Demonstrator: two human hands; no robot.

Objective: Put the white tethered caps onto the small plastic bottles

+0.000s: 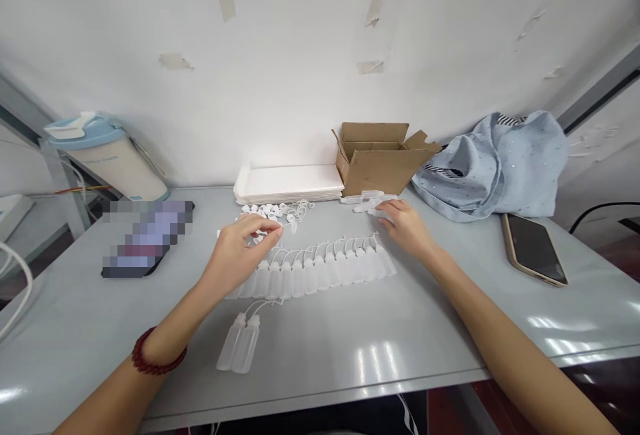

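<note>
My left hand (239, 252) is closed in a pinch, and a small white strap cap (293, 225) shows at its fingertips. Beneath and beside it runs a row of small translucent plastic bottles (310, 275), their thin cap straps sticking up at the far end. Two similar bottles (239, 345) lie nearer the front edge. At the back, my right hand (404, 225) has its thumb and fingers around the end of a loose translucent bottle (369, 204); its grip is partly hidden. Behind my left hand is a pile of loose white caps (265, 210).
A stack of white trays or sheets (295, 182) and an open cardboard box (385, 165) stand against the wall. To the right are a light-blue cloth bag (525, 162) and a phone (535, 252). A blurred-out phone (150, 238) and a tumbler (115, 162) are left.
</note>
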